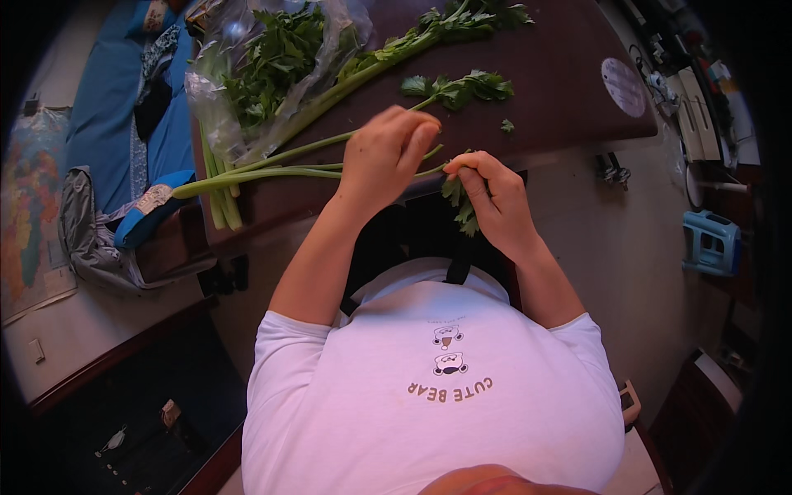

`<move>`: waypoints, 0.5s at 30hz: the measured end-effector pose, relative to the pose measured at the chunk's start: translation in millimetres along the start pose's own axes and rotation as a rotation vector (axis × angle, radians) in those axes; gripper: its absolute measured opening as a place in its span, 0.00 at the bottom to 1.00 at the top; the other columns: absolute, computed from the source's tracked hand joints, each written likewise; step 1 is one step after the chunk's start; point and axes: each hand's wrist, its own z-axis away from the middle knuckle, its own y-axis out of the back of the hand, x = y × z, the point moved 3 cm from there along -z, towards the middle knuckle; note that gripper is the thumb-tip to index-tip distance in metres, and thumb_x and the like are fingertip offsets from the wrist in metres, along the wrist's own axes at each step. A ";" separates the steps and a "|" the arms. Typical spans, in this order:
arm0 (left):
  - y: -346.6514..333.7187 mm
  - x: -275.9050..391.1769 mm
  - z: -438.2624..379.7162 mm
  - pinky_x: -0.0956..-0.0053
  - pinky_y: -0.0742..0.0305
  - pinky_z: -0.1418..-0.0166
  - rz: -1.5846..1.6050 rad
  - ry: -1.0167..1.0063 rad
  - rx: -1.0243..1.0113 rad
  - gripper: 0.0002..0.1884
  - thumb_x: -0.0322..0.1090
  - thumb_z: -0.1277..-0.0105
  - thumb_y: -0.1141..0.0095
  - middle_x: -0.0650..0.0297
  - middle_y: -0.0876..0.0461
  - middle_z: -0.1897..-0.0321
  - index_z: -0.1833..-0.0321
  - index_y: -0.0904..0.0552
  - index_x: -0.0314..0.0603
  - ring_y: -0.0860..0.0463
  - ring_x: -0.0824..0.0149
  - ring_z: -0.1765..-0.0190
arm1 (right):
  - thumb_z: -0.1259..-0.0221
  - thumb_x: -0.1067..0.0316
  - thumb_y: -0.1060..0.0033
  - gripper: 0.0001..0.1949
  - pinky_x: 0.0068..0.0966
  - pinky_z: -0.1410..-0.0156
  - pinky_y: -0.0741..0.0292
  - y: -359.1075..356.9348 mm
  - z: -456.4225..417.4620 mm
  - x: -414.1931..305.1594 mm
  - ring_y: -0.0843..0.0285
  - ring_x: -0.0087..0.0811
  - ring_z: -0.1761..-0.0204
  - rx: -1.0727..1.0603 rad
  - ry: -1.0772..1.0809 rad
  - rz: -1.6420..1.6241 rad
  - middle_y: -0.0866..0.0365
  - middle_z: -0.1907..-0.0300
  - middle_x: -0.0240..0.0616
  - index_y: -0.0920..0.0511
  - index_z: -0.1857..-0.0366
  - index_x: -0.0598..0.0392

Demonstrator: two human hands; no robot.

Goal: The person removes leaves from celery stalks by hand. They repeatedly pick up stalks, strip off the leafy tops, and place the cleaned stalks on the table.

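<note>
My left hand is closed around a branching celery stalk, whose thick base points left past the table edge. Thin stems come out on the far side of this fist. Thumb and fingertips of my right hand pinch the end of one stem. Celery leaves hang down below those fingers. Just beyond my left hand lies a leafy celery sprig; my hand hides whether its stem joins the held stalk. A small torn leaf rests on the dark red table.
A clear plastic bag holding leafy celery stands at the table's far left. Beside it lies a long celery stalk. Blue cloth covers furniture at left. A light blue plastic stool is on the right.
</note>
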 end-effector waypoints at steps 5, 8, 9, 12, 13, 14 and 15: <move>-20.6 -22.1 -19.1 0.64 0.28 0.53 -0.481 -0.106 0.256 0.07 0.37 0.36 0.38 0.65 0.21 0.65 0.59 0.16 0.45 0.21 0.60 0.58 | 0.28 0.71 0.47 0.06 0.20 0.62 0.29 3.6 4.3 -7.8 0.25 0.24 0.68 -0.028 -0.052 0.068 0.19 0.66 0.35 0.20 0.59 0.58; -25.0 -27.2 -22.6 0.63 0.30 0.50 -0.439 -0.087 0.177 0.06 0.36 0.37 0.37 0.64 0.21 0.64 0.61 0.19 0.44 0.22 0.60 0.58 | 0.29 0.70 0.45 0.06 0.19 0.60 0.29 2.6 5.9 -8.2 0.24 0.23 0.66 -0.031 -0.044 0.075 0.19 0.67 0.34 0.20 0.60 0.58; -22.7 -23.6 -22.3 0.64 0.28 0.52 -0.384 -0.121 0.212 0.06 0.34 0.37 0.37 0.64 0.21 0.65 0.61 0.19 0.43 0.21 0.60 0.59 | 0.30 0.69 0.44 0.05 0.19 0.60 0.29 2.3 6.2 -7.3 0.24 0.23 0.66 -0.022 -0.041 0.069 0.19 0.68 0.34 0.19 0.60 0.58; -11.0 -7.9 -14.7 0.66 0.26 0.58 -0.188 -0.153 0.262 0.06 0.30 0.38 0.36 0.63 0.20 0.66 0.62 0.20 0.42 0.19 0.60 0.61 | 0.31 0.68 0.41 0.06 0.20 0.61 0.30 4.0 5.2 -6.2 0.25 0.24 0.68 -0.039 -0.058 0.069 0.20 0.69 0.33 0.19 0.61 0.58; -8.3 -4.3 -11.3 0.66 0.26 0.59 -0.102 -0.119 0.242 0.06 0.29 0.38 0.36 0.63 0.20 0.67 0.62 0.21 0.42 0.20 0.61 0.61 | 0.32 0.67 0.40 0.06 0.20 0.62 0.29 4.0 5.0 -4.4 0.24 0.24 0.69 -0.033 -0.041 0.067 0.19 0.69 0.35 0.19 0.61 0.58; -6.3 -1.8 -8.2 0.66 0.26 0.60 -0.017 -0.085 0.222 0.06 0.28 0.39 0.36 0.63 0.20 0.67 0.62 0.21 0.42 0.20 0.61 0.62 | 0.34 0.66 0.38 0.07 0.21 0.64 0.29 3.8 4.6 -1.3 0.23 0.25 0.69 -0.027 -0.025 0.065 0.19 0.68 0.36 0.19 0.62 0.58; -3.8 1.5 -5.3 0.66 0.25 0.61 -0.013 -0.113 0.227 0.06 0.27 0.39 0.36 0.63 0.20 0.67 0.62 0.20 0.42 0.20 0.61 0.62 | 0.35 0.66 0.37 0.07 0.21 0.65 0.28 3.9 4.2 0.0 0.23 0.26 0.70 -0.021 -0.006 0.064 0.18 0.68 0.37 0.19 0.63 0.58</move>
